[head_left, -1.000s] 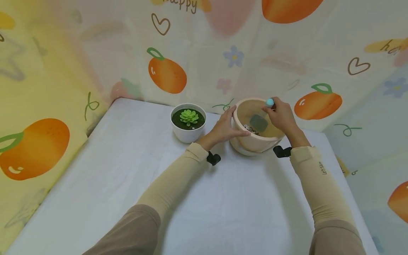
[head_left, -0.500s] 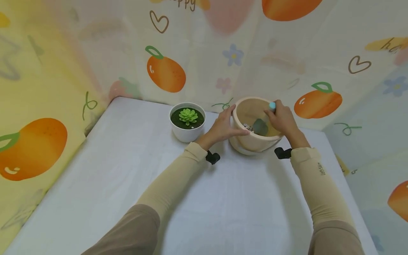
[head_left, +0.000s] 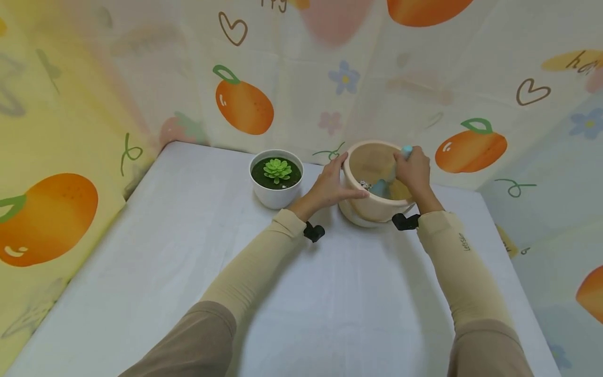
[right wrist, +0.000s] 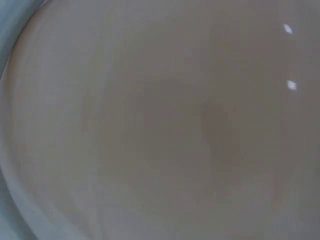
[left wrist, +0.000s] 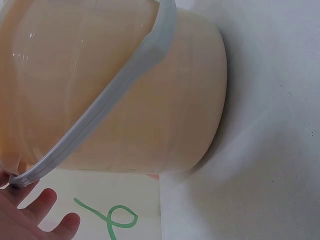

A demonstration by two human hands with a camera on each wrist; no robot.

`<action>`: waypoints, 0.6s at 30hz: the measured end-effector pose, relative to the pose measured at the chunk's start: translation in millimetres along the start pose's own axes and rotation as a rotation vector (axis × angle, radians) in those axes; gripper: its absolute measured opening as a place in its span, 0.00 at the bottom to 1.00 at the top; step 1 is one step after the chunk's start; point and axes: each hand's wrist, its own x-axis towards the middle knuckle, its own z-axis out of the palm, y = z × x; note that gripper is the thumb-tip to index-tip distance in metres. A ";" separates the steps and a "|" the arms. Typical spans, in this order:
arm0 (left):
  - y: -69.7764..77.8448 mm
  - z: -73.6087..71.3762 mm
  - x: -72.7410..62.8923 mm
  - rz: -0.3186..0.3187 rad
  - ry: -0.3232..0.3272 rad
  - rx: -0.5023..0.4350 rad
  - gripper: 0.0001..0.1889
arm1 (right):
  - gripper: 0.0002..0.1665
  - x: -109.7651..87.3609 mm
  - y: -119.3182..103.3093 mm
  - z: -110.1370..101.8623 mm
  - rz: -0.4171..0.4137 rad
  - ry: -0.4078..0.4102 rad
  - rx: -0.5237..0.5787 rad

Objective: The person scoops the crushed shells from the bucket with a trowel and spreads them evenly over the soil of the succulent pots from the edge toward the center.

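Note:
A cream plastic bucket [head_left: 374, 207] stands near the back of the table, with pale and dark pebbles [head_left: 365, 184] on its bottom. My left hand [head_left: 327, 186] holds the bucket's left rim, thumb along the near side and fingers toward the back. In the left wrist view, its fingers [left wrist: 42, 205] are beside the end of the bucket's grey carrying handle [left wrist: 95, 120]. My right hand [head_left: 414, 170] grips the light-blue handle of a small shovel [head_left: 379, 189] above the right rim. The grey-blue blade reaches down inside, beside the pebbles. Only smooth bucket wall [right wrist: 165, 125] fills the right wrist view.
Left of the bucket stands a white pot [head_left: 277, 197] with a green succulent [head_left: 277, 170] in dark soil. A white cloth covers the table [head_left: 330, 303]. Fruit-printed sheets [head_left: 292, 99] hang close behind the pot and bucket and along both sides.
The shovel blade has moved down and toward the near side of the bucket's bottom, and its handle has tilted as my right hand turned. My left hand keeps its place on the rim.

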 end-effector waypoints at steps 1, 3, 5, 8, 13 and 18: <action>0.0 0.6 0.0 0.000 0.000 -0.001 0.62 | 0.32 0.9 -1.3 1.9 0.018 0.004 0.014; 0.4 1.9 -0.1 0.002 0.003 -0.005 0.62 | 0.31 2.2 -3.5 5.6 0.044 0.004 0.054; 0.5 1.8 0.3 0.007 0.005 -0.016 0.62 | 0.30 4.7 -6.3 8.9 0.063 -0.015 0.108; 0.8 2.6 0.7 0.012 -0.002 -0.035 0.62 | 0.27 6.5 -7.3 12.5 0.087 -0.050 0.178; -0.3 2.8 -0.9 0.000 -0.006 -0.039 0.62 | 0.27 6.2 -4.6 15.1 0.074 -0.111 0.255; -1.2 1.5 -1.1 0.011 -0.002 -0.014 0.61 | 0.28 5.4 -4.4 14.7 0.066 -0.138 0.306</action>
